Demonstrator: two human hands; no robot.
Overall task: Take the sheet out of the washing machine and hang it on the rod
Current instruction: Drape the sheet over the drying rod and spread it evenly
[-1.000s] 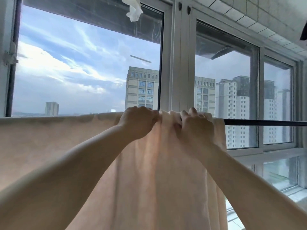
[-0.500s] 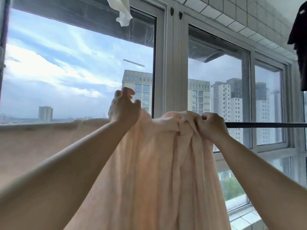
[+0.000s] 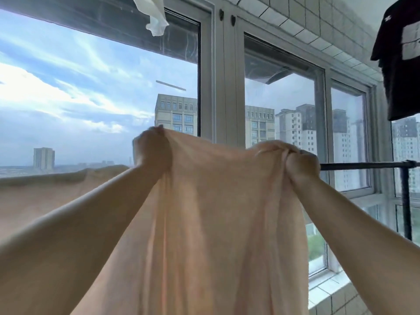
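Observation:
A pale peach sheet (image 3: 218,201) hangs in front of me and stretches off to the left at rod height. My left hand (image 3: 154,151) grips a bunch of its top edge, lifted above the rod line. My right hand (image 3: 302,165) grips another bunch of the top edge, right at the black rod (image 3: 363,165). Between my hands the cloth is pulled into a raised span. The rod shows only to the right of my right hand; the sheet hides the rest of it.
Large windows (image 3: 284,110) stand just behind the rod, with a tiled sill (image 3: 329,289) at lower right. A black upright post (image 3: 405,201) carries the rod's right end. A dark T-shirt (image 3: 402,57) hangs at top right, a white cloth (image 3: 154,17) overhead.
Both hands were bunched together on the sheet at the rod. They have since spread apart, the left one rising and moving left, lifting the top edge of the sheet between them.

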